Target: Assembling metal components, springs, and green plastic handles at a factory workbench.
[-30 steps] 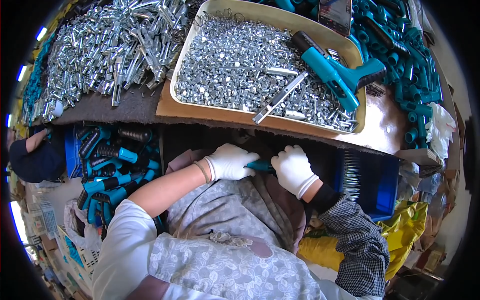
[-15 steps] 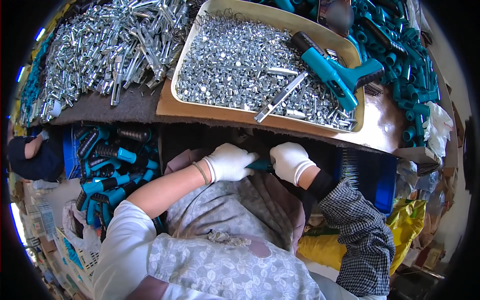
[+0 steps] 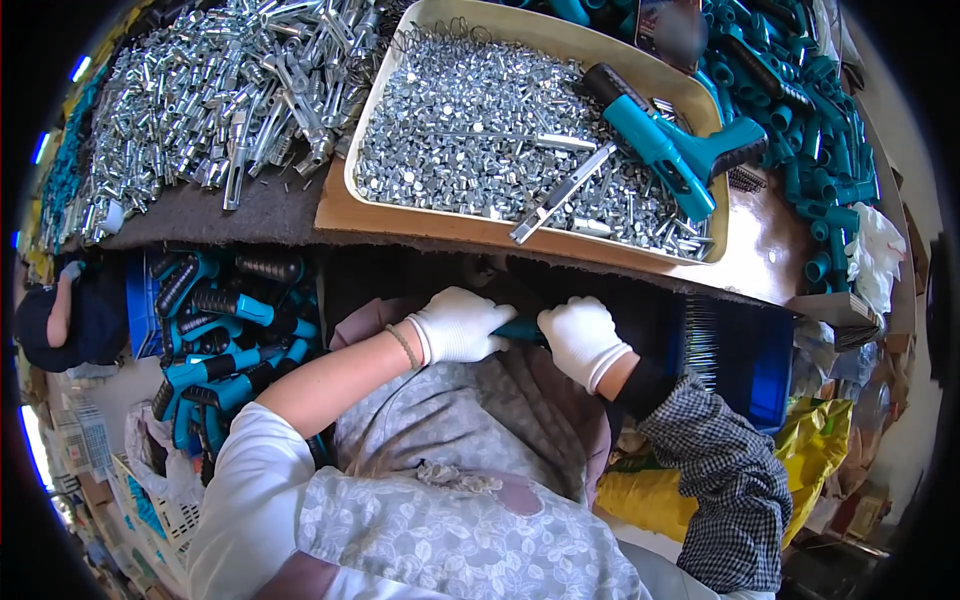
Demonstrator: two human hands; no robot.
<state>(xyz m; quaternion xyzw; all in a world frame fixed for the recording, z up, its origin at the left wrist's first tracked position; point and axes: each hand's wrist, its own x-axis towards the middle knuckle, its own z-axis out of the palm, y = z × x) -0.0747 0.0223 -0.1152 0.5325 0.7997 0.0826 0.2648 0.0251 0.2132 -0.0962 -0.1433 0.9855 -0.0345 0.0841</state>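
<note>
Both of my hands wear white knit gloves and are low under the front edge of the bench. My left hand [image 3: 460,326] is closed around a teal tool handle [image 3: 521,329], of which only a short stretch shows between the gloves. At the handle's right end, my right hand [image 3: 584,343] is closed, its fingertips turned away and hidden. Beyond the hands stands a cream tray [image 3: 352,165] full of small shiny metal pins. Lying over its right side are a teal pistol-shaped tool body [image 3: 650,145] with black grips and a slim silver metal part [image 3: 565,193].
A heap of silver metal rods and sleeves [image 3: 215,100] covers the bench at left. Teal tool bodies [image 3: 835,170] pile up at right, and more fill a space [image 3: 225,310] left of my lap. Right of my hands is a blue bin [image 3: 772,370]. A co-worker [image 3: 70,320] is at far left.
My right hand has shifted slightly down and its wrist has turned. My left hand stays in place on the handle. The co-worker's arm at far left has risen.
</note>
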